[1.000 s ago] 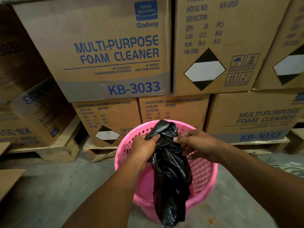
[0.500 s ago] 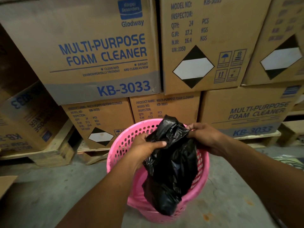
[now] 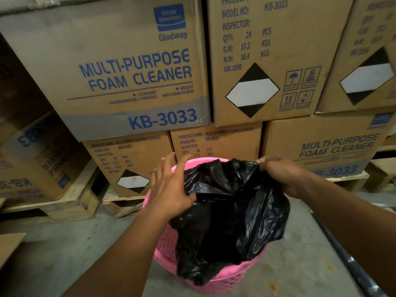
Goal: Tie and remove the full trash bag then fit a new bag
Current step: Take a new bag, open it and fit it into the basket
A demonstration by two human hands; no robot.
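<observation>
A black trash bag [image 3: 231, 215] is spread over the mouth of a pink perforated basket [image 3: 216, 279] standing on the concrete floor. My right hand [image 3: 282, 174] pinches the bag's edge at the basket's far right rim. My left hand [image 3: 169, 187] is at the bag's left side, fingers spread upward and the thumb pressing into the plastic. The bag's lower end hangs over the basket's near rim. The basket's inside is hidden by the bag.
Stacked cardboard boxes [image 3: 132, 69] marked "Multi-Purpose Foam Cleaner" stand on wooden pallets [image 3: 75, 202] right behind the basket. A loose cardboard piece [image 3: 8, 245] lies at the left edge. A dark rod [image 3: 351, 260] lies on the floor at right.
The bunched bag has been pulled open wide across the basket's mouth. My hands have moved apart, the left one opening its fingers. The view has closed in on the basket.
</observation>
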